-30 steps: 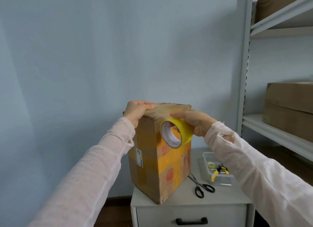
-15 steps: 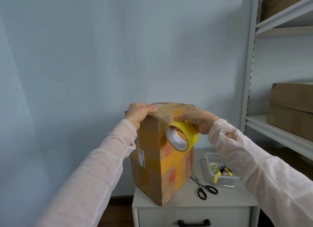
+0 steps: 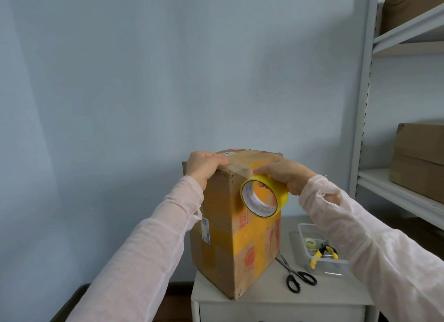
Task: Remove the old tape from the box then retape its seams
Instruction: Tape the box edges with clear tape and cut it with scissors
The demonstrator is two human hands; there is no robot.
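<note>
A tall cardboard box [image 3: 223, 237] with yellow and brown tape bands stands on a small white cabinet [image 3: 336, 290]. My left hand [image 3: 204, 166] curls over the box's top left edge and presses a clear strip of tape [image 3: 236, 169] down there. My right hand [image 3: 286, 175] grips a yellow tape roll [image 3: 264, 196] against the box's upper front corner, with fingers over the rim and a thumb inside the core. The strip runs from the roll to my left hand along the top edge.
Black scissors [image 3: 296, 275] lie on the cabinet to the right of the box. A clear plastic tray [image 3: 319, 247] beside them holds a small tape roll and yellow-handled pliers. A metal shelf rack [image 3: 360, 129] with cardboard boxes stands at the right.
The roll has dropped slightly lower and to the right along the box's front corner, drawing out more clear tape along the top edge. My left hand stays on the top left edge.
</note>
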